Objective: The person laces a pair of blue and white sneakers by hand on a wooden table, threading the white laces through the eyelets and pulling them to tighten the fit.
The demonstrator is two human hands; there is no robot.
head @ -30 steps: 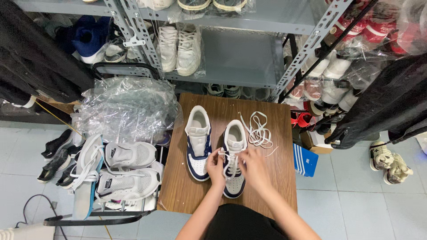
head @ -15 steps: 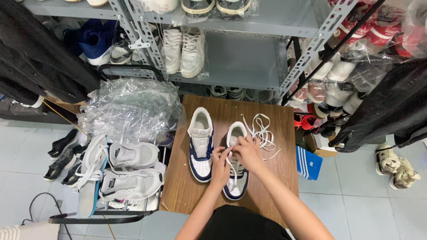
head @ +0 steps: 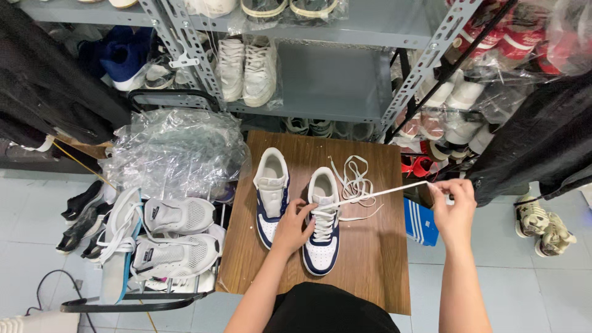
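The right hand point(head: 453, 206) is pinched shut on the free end of a flat white shoelace point(head: 382, 193) and has swung well out to the person's right, past the edge of the brown wooden counter point(head: 370, 259); half a second ago it was down at the shoe's eyelets beside the other hand. That pull has drawn the lace into a straight, taut line running from the fingers back to the upper eyelets, which suggests a crossing has just been threaded and is now being snugged. The left hand point(head: 295, 227) stays on the navy and white low-top sneaker point(head: 322, 225), its fingers curled against the shoe's left side and laced front, holding it steady against the pull (whether it also pinches the lace there cannot be told).

The sneaker lies on the counter with its toe towards the person, so the laced part sits directly under the left hand and well apart from the right hand, joined to it only by the stretched lace. Just to its left stands its matching navy and white partner shoe point(head: 271, 191), unlaced. A loose coil of white lace point(head: 354, 176) lies on the wood beside the worked shoe's heel end, under the taut line.

Farther left a crumpled clear plastic sheet point(head: 176, 148) sits above grey mesh trainers point(head: 179, 234), and grey metal shelving point(head: 336, 80) with bagged shoes rises behind the counter.
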